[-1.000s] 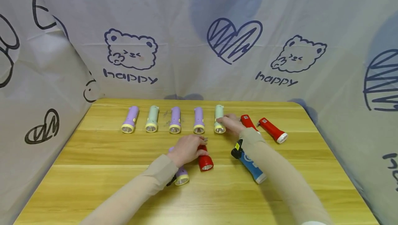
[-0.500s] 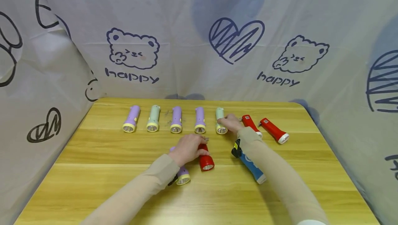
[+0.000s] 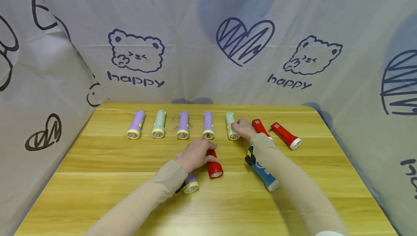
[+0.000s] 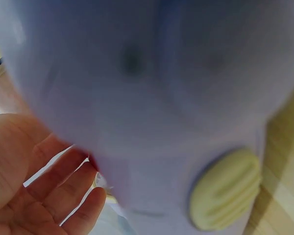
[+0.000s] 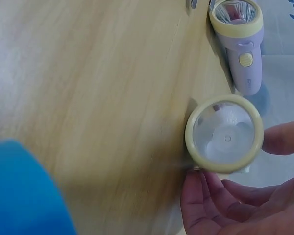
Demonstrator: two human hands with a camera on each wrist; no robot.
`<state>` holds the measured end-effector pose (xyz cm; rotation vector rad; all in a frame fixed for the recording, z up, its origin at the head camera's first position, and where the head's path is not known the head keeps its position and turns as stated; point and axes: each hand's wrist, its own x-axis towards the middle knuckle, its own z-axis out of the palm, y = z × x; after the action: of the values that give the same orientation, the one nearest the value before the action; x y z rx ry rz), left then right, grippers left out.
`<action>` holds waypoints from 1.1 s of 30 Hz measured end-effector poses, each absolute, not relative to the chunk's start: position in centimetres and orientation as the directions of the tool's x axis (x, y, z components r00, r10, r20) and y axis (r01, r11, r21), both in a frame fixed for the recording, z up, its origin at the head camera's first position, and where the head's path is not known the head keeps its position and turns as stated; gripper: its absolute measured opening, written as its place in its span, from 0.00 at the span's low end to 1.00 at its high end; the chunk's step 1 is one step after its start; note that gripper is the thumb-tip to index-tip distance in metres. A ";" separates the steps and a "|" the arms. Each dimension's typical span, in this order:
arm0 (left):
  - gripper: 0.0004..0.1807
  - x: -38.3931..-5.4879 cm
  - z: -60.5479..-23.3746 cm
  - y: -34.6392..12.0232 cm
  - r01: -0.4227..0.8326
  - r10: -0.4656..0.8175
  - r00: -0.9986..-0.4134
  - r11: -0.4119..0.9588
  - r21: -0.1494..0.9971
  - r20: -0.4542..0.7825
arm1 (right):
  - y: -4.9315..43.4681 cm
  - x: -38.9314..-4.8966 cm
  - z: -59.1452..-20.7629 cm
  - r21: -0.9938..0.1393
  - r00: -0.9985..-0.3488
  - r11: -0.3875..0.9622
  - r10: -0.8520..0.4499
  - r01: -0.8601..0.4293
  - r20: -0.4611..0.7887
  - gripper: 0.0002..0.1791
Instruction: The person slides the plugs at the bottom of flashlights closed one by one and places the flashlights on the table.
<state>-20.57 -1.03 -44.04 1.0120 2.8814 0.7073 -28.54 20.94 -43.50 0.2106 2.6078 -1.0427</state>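
My right hand (image 3: pixel 243 129) holds a pale green flashlight (image 3: pixel 229 118) at the right end of a row near the table's back edge. In the right wrist view, fingers and thumb lie on both sides of its yellow-rimmed lens (image 5: pixel 224 134). My left hand (image 3: pixel 195 154) grips a red flashlight (image 3: pixel 215 169) lying mid-table, lens toward me. Under the left wrist lies a purple flashlight (image 3: pixel 191 184), partly hidden; it fills most of the left wrist view, yellow switch (image 4: pixel 226 190) showing. A blue flashlight (image 3: pixel 265 176) lies partly hidden under my right forearm.
Along the back stand in line a purple flashlight (image 3: pixel 136 124), a green one (image 3: pixel 159 123), and two more purple ones, lenses toward me. Two red flashlights, one partly covered (image 3: pixel 259 126) and one fully visible (image 3: pixel 286 135), lie right of my right hand. A printed cloth (image 3: pixel 189 55) hangs behind the table.
The green flashlight in my right hand has turned slightly, its lens end shifting right and its tail coming a little nearer. My left hand stays on the red flashlight.
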 end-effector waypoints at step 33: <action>0.26 -20.8 -43.9 -1.1 0.587 0.600 -0.792 0.699 0.408 0.112 | 21.0 -27.7 -43.5 -0.641 -0.956 0.742 0.000 0.196 -0.293 0.41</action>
<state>-20.76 -1.12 -43.86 1.0019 2.8682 0.6731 -27.68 20.97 -43.50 0.1538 2.6693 -1.0271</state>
